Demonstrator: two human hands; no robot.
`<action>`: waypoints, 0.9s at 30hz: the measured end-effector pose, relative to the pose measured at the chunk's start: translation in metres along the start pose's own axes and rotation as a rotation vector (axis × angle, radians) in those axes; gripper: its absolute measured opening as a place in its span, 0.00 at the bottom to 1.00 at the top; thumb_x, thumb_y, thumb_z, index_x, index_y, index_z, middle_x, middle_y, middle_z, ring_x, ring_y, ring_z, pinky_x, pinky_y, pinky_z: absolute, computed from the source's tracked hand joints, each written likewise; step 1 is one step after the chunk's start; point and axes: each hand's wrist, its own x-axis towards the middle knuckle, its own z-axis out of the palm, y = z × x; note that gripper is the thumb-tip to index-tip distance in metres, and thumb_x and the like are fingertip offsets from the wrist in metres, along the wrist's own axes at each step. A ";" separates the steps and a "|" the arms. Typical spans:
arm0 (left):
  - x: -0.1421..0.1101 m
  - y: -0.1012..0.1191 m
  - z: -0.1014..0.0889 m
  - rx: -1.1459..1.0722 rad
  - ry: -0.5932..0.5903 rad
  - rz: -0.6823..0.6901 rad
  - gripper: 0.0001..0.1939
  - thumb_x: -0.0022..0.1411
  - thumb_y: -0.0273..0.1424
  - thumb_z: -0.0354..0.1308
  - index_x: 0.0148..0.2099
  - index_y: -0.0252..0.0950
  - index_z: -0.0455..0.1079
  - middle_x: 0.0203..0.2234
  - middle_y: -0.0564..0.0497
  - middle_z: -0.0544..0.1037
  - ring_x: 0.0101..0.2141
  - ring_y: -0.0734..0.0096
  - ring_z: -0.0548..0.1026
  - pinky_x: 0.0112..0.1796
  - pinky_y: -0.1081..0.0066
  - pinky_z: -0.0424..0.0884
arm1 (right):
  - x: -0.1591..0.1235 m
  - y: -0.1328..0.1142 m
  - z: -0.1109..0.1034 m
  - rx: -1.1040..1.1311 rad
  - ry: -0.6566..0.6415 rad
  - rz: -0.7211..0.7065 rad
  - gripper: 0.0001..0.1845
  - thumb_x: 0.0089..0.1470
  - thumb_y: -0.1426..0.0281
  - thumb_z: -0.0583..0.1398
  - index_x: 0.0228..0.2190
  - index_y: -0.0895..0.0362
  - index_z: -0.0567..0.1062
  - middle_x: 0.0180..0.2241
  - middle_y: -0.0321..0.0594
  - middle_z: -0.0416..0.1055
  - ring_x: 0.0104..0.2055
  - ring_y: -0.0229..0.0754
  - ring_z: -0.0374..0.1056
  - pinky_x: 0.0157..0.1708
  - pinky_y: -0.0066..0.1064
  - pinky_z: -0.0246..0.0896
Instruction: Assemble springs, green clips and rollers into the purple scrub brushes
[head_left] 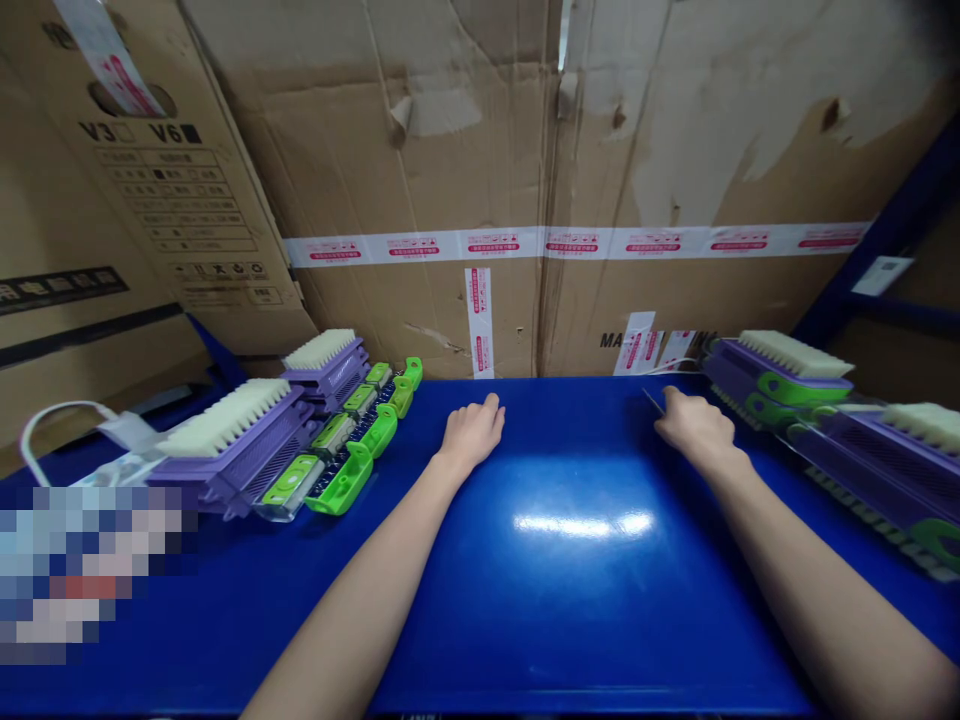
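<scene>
My left hand lies palm down on the blue table, fingers loosely together, holding nothing. It is a short way right of a row of purple brushes with white bristles and green clip parts. My right hand rests on the table next to more purple brushes with green handles. These lie under clear plastic wrap. A thin clear edge runs to its fingertips. Whether the fingers pinch it is hidden.
Large taped cardboard boxes form a wall right behind the table. A white cable and a blurred patch sit at the left. A blue rack post rises at the right.
</scene>
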 end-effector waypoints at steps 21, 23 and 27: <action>0.001 -0.002 -0.002 0.066 -0.003 -0.045 0.20 0.68 0.39 0.39 0.42 0.37 0.71 0.35 0.42 0.79 0.39 0.54 0.78 0.37 0.62 0.70 | -0.026 -0.058 0.024 0.227 0.225 -0.538 0.30 0.61 0.58 0.46 0.58 0.62 0.60 0.54 0.55 0.64 0.56 0.55 0.58 0.51 0.44 0.57; 0.001 -0.003 -0.002 0.067 -0.023 -0.057 0.21 0.68 0.39 0.39 0.42 0.37 0.72 0.36 0.41 0.79 0.40 0.53 0.77 0.37 0.61 0.70 | -0.030 -0.066 0.032 0.245 0.150 -0.633 0.34 0.60 0.55 0.47 0.61 0.61 0.55 0.59 0.55 0.58 0.61 0.56 0.53 0.56 0.45 0.52; 0.002 -0.003 -0.001 0.064 -0.069 -0.064 0.23 0.67 0.40 0.39 0.43 0.36 0.74 0.37 0.39 0.78 0.41 0.52 0.77 0.38 0.60 0.70 | -0.030 -0.067 0.037 0.220 0.017 -0.653 0.34 0.60 0.53 0.47 0.61 0.59 0.59 0.62 0.54 0.54 0.64 0.56 0.49 0.60 0.46 0.46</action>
